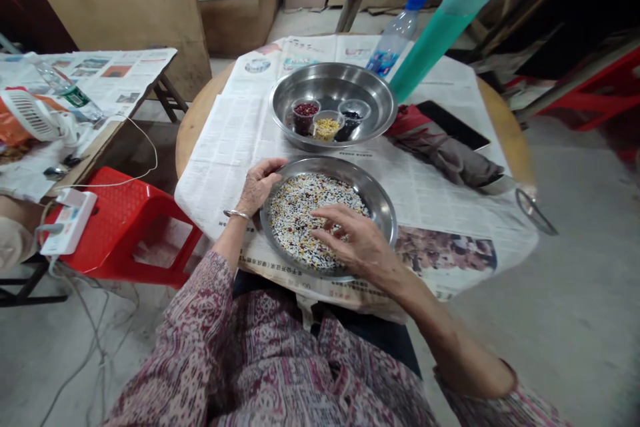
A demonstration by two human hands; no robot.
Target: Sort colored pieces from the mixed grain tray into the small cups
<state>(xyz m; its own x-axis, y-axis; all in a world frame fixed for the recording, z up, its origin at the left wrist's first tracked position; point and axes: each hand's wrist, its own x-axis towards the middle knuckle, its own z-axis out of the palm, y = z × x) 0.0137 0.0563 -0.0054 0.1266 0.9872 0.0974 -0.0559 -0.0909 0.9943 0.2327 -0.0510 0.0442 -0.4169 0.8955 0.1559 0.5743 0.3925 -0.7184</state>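
A round steel tray (385, 213) holds a spread layer of white grains mixed with red, yellow and black beans (305, 213). My left hand (260, 185) grips its upper left rim, the thumb near the inner edge. Over the right half of the mix hovers my right hand (357, 237), thumb and fingers apart, with nothing visible between them. Behind the tray stands a deeper steel basin (367, 83) with three clear cups inside: one of red beans (306, 110), one of yellow beans (327, 127) and one of black beans (353, 113).
Newspaper (215, 140) covers the round table. A plastic bottle (400, 33), a tall green tube-shaped item (440, 33), a dark phone (453, 123) and a folded umbrella (445, 153) lie or stand around the basin. To the left is a red stool (125, 220) with a white power strip (73, 223).
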